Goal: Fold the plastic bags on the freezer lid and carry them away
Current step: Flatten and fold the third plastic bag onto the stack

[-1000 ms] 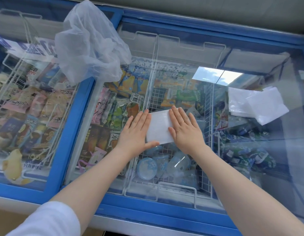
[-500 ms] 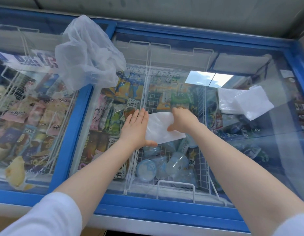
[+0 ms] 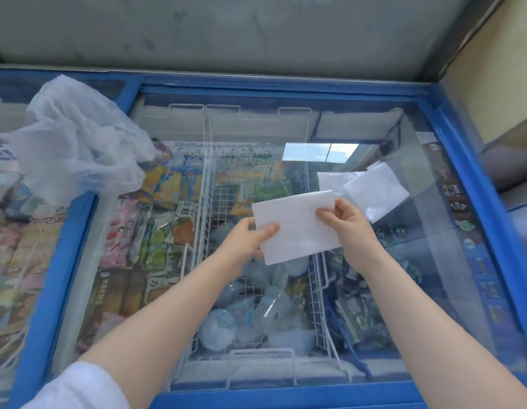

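I hold a folded white plastic bag (image 3: 297, 228) just above the glass freezer lid (image 3: 433, 261). My left hand (image 3: 247, 239) pinches its left edge with the thumb on top. My right hand (image 3: 346, 221) grips its right edge. Two more folded white bags (image 3: 371, 190) lie stacked on the lid, just beyond and to the right of my right hand. A crumpled, unfolded translucent bag (image 3: 76, 140) sits in a heap at the back left, over the blue divider frame (image 3: 58, 261) between the two lids.
The freezer has a blue frame (image 3: 474, 172) all round, with wire baskets and packaged ice creams under the glass. A grey wall (image 3: 226, 31) stands behind, and a beige surface (image 3: 498, 69) at the right.
The folded bag lay flat on the lid under both palms. Both hands have taken hold of its edges and lifted it, moving it slightly right toward the stacked bags.
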A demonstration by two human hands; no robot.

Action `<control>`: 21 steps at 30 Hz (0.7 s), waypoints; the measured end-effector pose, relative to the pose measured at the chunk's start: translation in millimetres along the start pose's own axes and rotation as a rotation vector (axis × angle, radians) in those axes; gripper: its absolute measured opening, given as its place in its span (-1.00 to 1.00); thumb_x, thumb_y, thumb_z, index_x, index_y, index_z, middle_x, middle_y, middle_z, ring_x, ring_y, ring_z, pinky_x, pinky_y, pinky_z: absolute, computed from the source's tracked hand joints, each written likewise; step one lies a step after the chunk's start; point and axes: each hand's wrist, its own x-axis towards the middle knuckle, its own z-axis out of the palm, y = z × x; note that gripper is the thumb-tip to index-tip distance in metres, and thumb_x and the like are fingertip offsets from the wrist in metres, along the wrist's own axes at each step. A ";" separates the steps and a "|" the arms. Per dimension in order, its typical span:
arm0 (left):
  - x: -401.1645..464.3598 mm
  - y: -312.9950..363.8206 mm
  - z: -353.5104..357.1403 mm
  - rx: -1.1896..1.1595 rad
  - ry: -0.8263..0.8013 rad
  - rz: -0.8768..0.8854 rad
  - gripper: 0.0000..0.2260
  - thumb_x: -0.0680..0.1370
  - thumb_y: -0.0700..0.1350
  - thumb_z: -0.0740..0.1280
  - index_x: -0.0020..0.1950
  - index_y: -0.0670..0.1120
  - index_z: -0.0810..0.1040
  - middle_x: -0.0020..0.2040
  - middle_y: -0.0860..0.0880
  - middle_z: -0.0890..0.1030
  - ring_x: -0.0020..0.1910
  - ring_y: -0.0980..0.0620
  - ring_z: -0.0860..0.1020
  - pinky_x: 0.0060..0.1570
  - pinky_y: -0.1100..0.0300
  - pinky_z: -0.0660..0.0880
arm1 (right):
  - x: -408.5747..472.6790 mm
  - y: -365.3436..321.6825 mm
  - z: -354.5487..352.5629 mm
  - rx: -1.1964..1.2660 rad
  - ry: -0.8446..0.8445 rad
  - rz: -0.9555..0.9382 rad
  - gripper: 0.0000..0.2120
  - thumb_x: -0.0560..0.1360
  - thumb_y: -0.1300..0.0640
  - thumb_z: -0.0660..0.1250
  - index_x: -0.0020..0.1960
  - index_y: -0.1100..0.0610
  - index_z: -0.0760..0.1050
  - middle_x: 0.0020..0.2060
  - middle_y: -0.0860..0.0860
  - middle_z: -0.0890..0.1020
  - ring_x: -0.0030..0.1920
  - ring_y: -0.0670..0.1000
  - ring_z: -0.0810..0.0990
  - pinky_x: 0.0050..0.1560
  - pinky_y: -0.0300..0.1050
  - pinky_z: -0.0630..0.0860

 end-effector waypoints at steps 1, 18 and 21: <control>3.7 5.5 14.7 -0.030 -0.026 0.004 -0.74 0.51 -0.09 0.36 0.15 -0.16 0.48 0.06 -0.09 0.63 -0.07 0.04 0.62 -0.21 0.21 0.58 | 4.7 -2.9 -13.7 -0.010 0.014 -0.013 -0.90 0.52 0.28 0.28 -0.01 0.15 0.53 -0.18 -0.06 0.64 -0.22 -0.15 0.59 -0.20 -0.34 0.51; 86.9 37.1 188.0 0.358 0.248 0.100 -0.84 0.60 -0.14 0.17 0.14 -0.14 0.41 0.05 -0.05 0.47 -0.06 -0.02 0.45 -0.20 0.19 0.38 | 127.4 2.7 -158.7 -0.938 0.302 0.085 -0.71 0.60 0.06 0.14 0.19 0.25 0.35 0.19 0.22 0.41 0.22 0.23 0.38 0.18 0.08 0.33; 90.4 36.6 191.9 0.119 0.225 0.000 -0.95 0.58 -0.20 0.18 0.00 -0.12 0.41 -0.10 -0.08 0.46 -0.14 -0.02 0.43 -0.21 0.19 0.38 | 119.8 5.2 -159.2 -0.651 0.296 0.112 -0.84 0.57 0.13 0.16 0.09 0.20 0.36 -0.05 0.07 0.48 0.02 0.12 0.45 -0.06 -0.02 0.40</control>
